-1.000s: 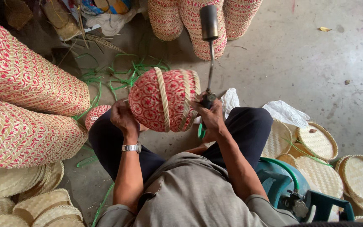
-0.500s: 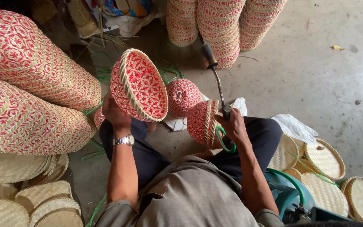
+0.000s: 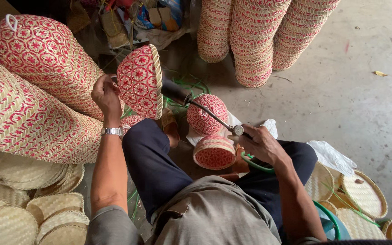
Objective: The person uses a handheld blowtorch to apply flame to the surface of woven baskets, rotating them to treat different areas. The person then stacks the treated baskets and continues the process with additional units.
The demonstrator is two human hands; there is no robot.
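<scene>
My left hand (image 3: 106, 94) grips a red-and-cream woven basket (image 3: 140, 81) by its back, held up on its side with the rim facing right. My right hand (image 3: 260, 144) holds a metal tool (image 3: 205, 111) with a dark handle end and thin shaft that points up left toward the basket. Between my knees lie a round red woven basket (image 3: 206, 114) and a smaller red woven lid or bowl (image 3: 214, 153) on its side. A watch sits on my left wrist.
Long stacks of red woven baskets (image 3: 32, 95) lie at the left, and more upright stacks (image 3: 259, 41) stand at the back. Flat cream woven trays (image 3: 28, 213) pile at lower left and trays (image 3: 364, 193) at lower right. White plastic bags (image 3: 330, 156) and green strips lie on the concrete floor.
My left hand has carried the basket up and to the left, turning it on its side. My right hand with the tool has lowered beside my right knee.
</scene>
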